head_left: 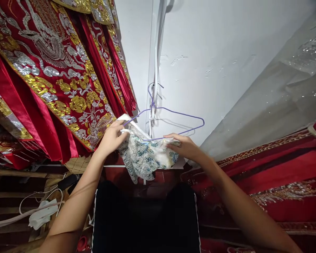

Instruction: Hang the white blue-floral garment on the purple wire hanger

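A purple wire hanger hangs by its hook near a white upright rail. From its left half and lower bar hangs a white garment with a blue-green floral print, gathered and crumpled. One white strap runs over the hanger's left arm. My left hand is closed on the strap and upper edge at the left, thumb against fingers. My right hand pinches the garment's top edge at the right, beside the lower bar. Its fingertips are partly hidden by fabric. The hanger's right shoulder is bare.
Red costumes with gold and silver embroidery hang at the left, close to my left hand. A translucent cover and red beaded garments are on the right. Behind the hanger stands a white wall. A slatted wooden rack with cables is lower left.
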{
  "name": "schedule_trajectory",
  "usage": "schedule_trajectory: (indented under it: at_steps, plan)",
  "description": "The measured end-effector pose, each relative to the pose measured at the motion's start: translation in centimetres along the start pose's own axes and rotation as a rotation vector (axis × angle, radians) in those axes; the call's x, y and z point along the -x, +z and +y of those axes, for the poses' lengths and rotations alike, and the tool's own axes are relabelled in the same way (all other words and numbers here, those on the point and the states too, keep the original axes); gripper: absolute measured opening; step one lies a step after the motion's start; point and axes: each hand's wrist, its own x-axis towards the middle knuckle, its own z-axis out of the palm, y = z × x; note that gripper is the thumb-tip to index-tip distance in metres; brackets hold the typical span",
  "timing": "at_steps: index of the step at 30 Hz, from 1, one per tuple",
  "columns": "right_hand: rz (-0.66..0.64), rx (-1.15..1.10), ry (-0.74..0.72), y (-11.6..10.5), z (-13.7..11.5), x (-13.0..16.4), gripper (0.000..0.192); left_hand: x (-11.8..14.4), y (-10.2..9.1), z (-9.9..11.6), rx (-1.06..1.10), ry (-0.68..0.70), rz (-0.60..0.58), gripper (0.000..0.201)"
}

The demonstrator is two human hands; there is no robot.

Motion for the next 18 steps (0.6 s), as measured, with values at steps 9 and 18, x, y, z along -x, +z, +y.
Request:
schedule_trajectory:
  at_steps: [9,18]
  plan:
    - [0.042,-0.023,0.115,-0.5,-0.5,1.1,0.090,-4.6,1.4,1.4,0.215,0.065,0.146,0.031]
    - [0.199,-0.099,0.284,-9.0,2.9,-0.7,0.046,-5.2,0.2,0.7,0.051,0.146,0.206,0.020]
